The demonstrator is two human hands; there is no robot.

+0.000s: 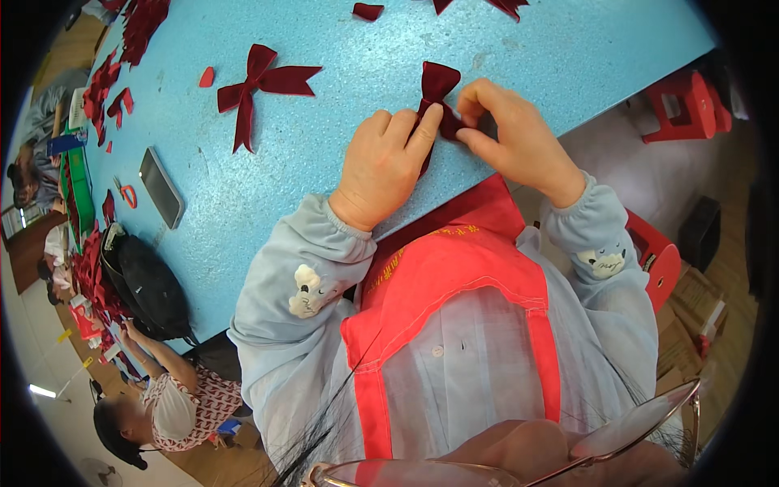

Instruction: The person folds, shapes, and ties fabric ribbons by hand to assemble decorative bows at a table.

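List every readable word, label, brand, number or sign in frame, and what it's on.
Red apron: row of yellow characters, tilted on a fold; not transcribed.
Right sleeve: dark script on white patch; not transcribed.
Left sleeve: tiny dark script by white patch; too small.
Black bag: small pale mark; too small.
Dark red bows: no text visible.
Background: any text too small or blurred.

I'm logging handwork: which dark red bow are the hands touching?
The nearer bow, with the left hand and right hand on it; the other whole bow lies untouched further left.
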